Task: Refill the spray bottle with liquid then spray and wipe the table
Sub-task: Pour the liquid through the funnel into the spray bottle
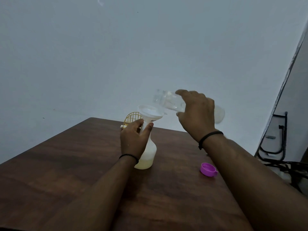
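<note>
A: What stands on the dark brown wooden desk (66,172), and why is it held?

B: One white translucent plastic spray bottle (148,155), uncapped, near the desk's middle, with pale yellow liquid low in its base. The left hand (133,139) wraps its neck, thumb and fingers curled round the stem of one white plastic funnel (150,113) seated in the mouth. Judged purpose: steady both against tipping.

A: And the supply?

B: One clear plastic refill bottle (168,101), gripped round its body by the right hand (196,110), tilted with its mouth over the funnel bowl. The blur hides any stream. Refilling appears under way; spraying and wiping are not yet done.

A: Loose parts?

B: One purple plastic cap (208,169) toward the desk's right edge, open side up, well apart from the bottle. One yellow wire-mesh object (132,119) at the far edge; its identity cannot be determined.
</note>
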